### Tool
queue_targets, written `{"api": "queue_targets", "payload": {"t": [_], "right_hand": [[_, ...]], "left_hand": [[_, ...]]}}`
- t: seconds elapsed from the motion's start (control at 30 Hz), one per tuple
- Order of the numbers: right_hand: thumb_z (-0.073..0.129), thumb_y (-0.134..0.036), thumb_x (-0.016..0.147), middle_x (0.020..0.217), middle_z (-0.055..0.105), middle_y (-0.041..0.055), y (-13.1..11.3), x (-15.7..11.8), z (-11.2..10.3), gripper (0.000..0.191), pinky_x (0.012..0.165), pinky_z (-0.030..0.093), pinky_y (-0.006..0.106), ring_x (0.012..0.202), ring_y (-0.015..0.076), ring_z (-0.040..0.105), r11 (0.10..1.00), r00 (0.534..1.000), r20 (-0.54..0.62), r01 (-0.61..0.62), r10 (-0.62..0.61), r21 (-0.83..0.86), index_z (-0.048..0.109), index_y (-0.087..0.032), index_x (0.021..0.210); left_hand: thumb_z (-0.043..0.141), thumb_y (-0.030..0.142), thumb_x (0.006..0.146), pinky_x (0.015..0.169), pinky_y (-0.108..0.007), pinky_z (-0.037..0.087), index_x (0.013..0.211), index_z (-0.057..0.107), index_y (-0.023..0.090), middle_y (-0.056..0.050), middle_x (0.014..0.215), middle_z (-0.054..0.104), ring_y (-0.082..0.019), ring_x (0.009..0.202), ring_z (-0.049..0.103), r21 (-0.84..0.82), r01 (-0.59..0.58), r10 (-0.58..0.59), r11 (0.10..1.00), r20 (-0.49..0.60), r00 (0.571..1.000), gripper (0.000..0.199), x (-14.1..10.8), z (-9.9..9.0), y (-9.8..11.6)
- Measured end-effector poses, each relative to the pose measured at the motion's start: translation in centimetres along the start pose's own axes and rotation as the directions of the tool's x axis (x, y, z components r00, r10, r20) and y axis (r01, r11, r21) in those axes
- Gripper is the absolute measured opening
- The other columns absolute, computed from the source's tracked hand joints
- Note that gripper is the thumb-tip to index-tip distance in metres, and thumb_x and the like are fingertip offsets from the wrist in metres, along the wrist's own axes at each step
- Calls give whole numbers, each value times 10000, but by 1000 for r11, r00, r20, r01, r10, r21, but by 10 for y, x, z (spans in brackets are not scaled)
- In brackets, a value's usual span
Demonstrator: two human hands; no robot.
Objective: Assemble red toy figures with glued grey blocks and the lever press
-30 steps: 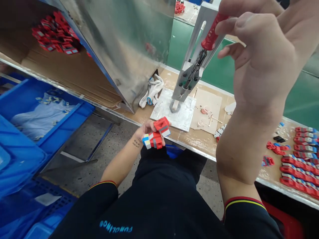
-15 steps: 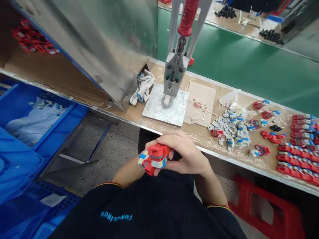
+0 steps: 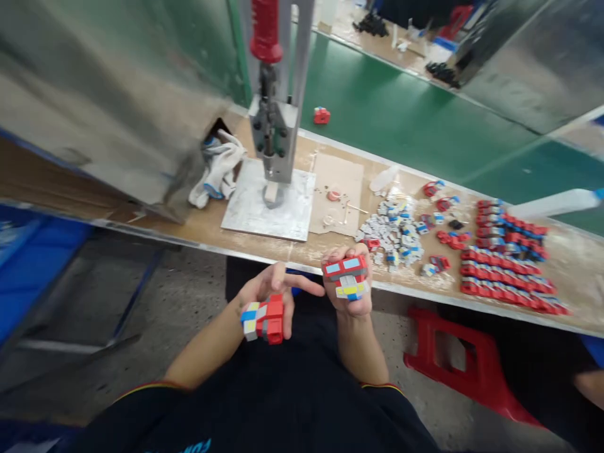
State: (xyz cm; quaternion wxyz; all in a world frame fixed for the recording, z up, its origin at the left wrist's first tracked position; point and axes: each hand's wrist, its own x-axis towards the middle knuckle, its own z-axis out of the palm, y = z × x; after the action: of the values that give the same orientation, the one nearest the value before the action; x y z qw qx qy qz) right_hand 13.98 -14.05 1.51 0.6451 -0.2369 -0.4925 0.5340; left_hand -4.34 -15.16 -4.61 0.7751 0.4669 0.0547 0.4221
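Observation:
My right hand [image 3: 352,304] is wrapped round a red plastic toy part [image 3: 348,269], its face turned up with two light-blue windows, a grey middle and a yellow-and-blue lower end. To the left, my left hand [image 3: 274,282] has a second red toy part [image 3: 270,319] with white, blue and yellow blocks at one end. The index finger there stretches out towards my right hand; the grip behind the part is partly hidden. Both hands are apart, in front of the bench edge.
A lever press with a red handle [image 3: 265,31] stands on a metal plate [image 3: 245,214]. White gloves [image 3: 221,167] lie left of it. Small grey pieces [image 3: 387,229] are heaped on the right, beyond them rows of red toy parts [image 3: 503,267]. A red stool [image 3: 476,371] stands below.
My hands, together around the toy parts before, have separated, with one part in each. The view has shifted right, and a pale sleeve or arm now shows at the right edge.

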Motion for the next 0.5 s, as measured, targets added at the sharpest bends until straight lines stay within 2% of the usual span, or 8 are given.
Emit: {"api": "queue_targets", "payload": {"t": [0.03,0.1,0.17,0.23,0.3,0.4,0.5], "right_hand": [[959,-720,601,901,737,-8,2,-2,-6,660,751,648,361,815,207,735,997,996,-77,-45,50,58,624,-345,1028],[997,-721,488,860,704,-20,5,-3,-17,722,766,647,365,806,210,718,989,984,-146,-85,102,120,600,-350,962],[1012,-720,422,841,677,-19,10,-5,-25,776,775,647,387,794,221,700,987,981,-155,-93,113,131,577,-353,949],[1006,-744,394,833,658,-12,15,-7,-30,811,791,647,416,800,238,689,990,985,-142,-83,99,110,569,-358,957],[989,-782,385,822,644,-7,13,-8,-36,823,785,646,435,802,254,688,998,995,-95,-23,29,61,587,-368,972],[895,-854,524,872,651,6,-16,8,-61,730,727,640,432,769,244,686,987,989,-41,139,-142,-80,652,-402,1043],[779,-814,731,1030,679,42,-76,60,-113,629,766,645,435,817,229,693,909,974,-52,184,-219,-375,695,-396,1195]], "left_hand": [[852,762,738,360,-261,545,944,587,228,-245,1321,780,-284,514,782,-218,28,-15,975,61,998,631,-2,-2,2],[924,497,792,400,-239,566,1044,622,243,-237,1373,761,-323,647,834,-438,61,-46,897,47,998,468,-8,-5,5],[952,387,779,439,-248,597,1096,648,271,-204,1353,777,-346,735,852,-512,68,-52,856,45,998,454,-12,-8,7],[978,377,751,487,-269,631,1132,662,307,-148,1247,819,-349,776,857,-527,55,-45,848,32,998,499,-14,-9,8],[991,383,741,539,-282,656,1179,664,344,-90,1113,835,-341,800,859,-515,25,-37,857,-12,999,547,-16,-10,9],[970,366,784,634,-288,685,1219,663,374,-40,1011,819,-313,850,863,-463,0,-36,886,-68,997,532,-26,-18,16],[958,314,805,764,-338,706,1206,669,351,-44,1049,811,-297,922,860,-364,81,-130,928,-111,985,495,-45,-36,28]]}}
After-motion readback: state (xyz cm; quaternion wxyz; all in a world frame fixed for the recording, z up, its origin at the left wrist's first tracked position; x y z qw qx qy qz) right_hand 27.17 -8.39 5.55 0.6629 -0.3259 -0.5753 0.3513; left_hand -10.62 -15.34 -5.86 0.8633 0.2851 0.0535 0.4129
